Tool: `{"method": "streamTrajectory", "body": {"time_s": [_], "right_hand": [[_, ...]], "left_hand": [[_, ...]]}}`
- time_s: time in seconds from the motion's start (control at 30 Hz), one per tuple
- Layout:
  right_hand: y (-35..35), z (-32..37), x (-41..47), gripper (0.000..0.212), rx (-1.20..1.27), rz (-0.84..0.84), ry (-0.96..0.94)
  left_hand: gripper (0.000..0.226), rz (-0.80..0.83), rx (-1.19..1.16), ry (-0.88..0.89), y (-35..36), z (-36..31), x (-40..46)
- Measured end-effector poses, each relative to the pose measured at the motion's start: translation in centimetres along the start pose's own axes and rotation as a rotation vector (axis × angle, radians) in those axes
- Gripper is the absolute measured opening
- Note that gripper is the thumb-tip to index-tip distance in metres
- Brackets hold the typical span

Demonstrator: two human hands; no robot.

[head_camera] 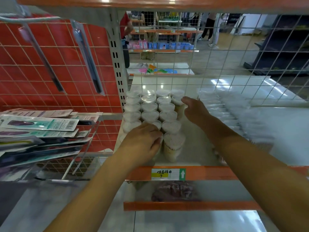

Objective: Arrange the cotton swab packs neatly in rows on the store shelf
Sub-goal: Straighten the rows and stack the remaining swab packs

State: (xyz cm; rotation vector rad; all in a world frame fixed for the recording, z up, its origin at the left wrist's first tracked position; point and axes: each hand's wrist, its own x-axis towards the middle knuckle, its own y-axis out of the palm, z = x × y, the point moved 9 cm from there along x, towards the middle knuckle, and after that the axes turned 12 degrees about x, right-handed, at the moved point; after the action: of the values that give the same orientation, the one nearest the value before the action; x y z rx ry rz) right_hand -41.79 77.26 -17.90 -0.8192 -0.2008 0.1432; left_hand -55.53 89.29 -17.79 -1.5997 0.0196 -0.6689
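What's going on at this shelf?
A person is tidying clear tubs of cotton swabs into rows on a white store shelf. The left hand rests on a front tub, fingers curled round it. The right hand touches a tub farther back in the right-hand row. More packs lie to the right.

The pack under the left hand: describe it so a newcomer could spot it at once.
On the white shelf above the orange price rail, clear tubs stand in rows. It is the front tub of the second row, alone gripped by the left hand.
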Motion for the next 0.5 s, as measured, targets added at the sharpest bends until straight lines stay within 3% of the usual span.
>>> {"method": "streamTrajectory", "body": {"time_s": [0.2, 0.5], "right_hand": [[1.3, -0.9, 0.8, 0.043, -0.053, 0.087, 0.016], [-0.7, 1.5, -2.2, 0.036, 0.033, 0.015, -0.129]], "left_hand": [[0.036, 0.014, 0.012, -0.027, 0.2, 0.3, 0.0], [0.052, 0.142, -0.037, -0.061, 0.2, 0.0, 0.7]]}}
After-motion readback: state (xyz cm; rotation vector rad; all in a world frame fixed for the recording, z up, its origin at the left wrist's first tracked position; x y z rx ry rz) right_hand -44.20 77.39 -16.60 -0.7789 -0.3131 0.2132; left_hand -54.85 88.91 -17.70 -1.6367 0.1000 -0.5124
